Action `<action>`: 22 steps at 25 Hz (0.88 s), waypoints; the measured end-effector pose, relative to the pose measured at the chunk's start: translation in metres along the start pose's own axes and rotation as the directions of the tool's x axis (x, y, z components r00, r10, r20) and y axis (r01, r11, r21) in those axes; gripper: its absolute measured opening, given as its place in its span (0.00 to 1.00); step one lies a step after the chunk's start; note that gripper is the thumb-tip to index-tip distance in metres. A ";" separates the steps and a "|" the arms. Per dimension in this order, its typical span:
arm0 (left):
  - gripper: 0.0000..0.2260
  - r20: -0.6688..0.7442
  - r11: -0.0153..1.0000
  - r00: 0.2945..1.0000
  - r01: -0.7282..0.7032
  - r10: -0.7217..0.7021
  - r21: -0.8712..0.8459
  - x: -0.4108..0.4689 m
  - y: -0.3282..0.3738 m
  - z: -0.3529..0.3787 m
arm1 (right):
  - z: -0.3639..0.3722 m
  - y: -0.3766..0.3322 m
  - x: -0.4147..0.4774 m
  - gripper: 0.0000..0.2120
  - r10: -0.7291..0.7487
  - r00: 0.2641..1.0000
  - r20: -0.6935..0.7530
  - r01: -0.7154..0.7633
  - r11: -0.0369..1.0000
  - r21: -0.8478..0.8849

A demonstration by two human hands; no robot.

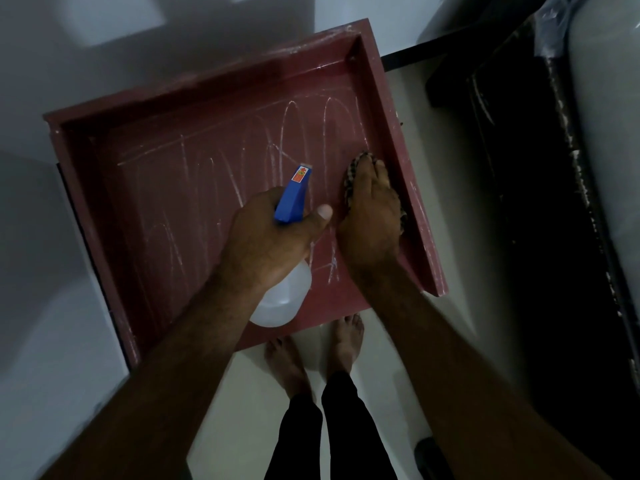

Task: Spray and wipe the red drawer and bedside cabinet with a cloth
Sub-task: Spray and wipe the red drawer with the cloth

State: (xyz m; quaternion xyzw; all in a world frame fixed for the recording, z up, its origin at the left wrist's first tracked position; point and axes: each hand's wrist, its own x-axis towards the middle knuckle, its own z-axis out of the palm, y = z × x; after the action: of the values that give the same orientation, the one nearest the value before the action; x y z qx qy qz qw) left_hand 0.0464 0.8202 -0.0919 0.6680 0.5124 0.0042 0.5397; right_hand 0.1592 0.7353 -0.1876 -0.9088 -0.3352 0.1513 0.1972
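Red drawer (180,202): open-topped and seen from above; pale chalky streaks cross its inner base and rim.
Spray bottle (284,296): clear body with a blue spray head, held over the near middle of the drawer, nozzle pointing away from the person.
Left hand (266,237): grip closed round the bottle's neck, thumb lying along the right side of the blue head.
Cloth (350,181): checked, bunched on the drawer base just beside the right wall.
Right hand (372,220): palm down on the cloth, fingers laid forward over it; grip flat, pressing, not clenched.
Feet (346,341): bare, on the pale floor (450,237) at the drawer's near edge.
Dark furniture (536,202): stands to the right, apart from the drawer.
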 end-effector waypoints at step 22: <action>0.21 -0.033 0.996 0.996 0.084 -0.084 0.017 0.018 0.005 -0.008 | -0.013 -0.002 0.011 0.42 -0.022 0.993 0.115 0.026 0.999 -0.034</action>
State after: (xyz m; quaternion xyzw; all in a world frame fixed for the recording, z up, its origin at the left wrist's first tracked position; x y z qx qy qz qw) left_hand 0.0541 0.8388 -0.0955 0.6506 0.5487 -0.0123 0.5248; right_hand 0.1708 0.7409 -0.1770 -0.8978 -0.3594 0.1950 0.1633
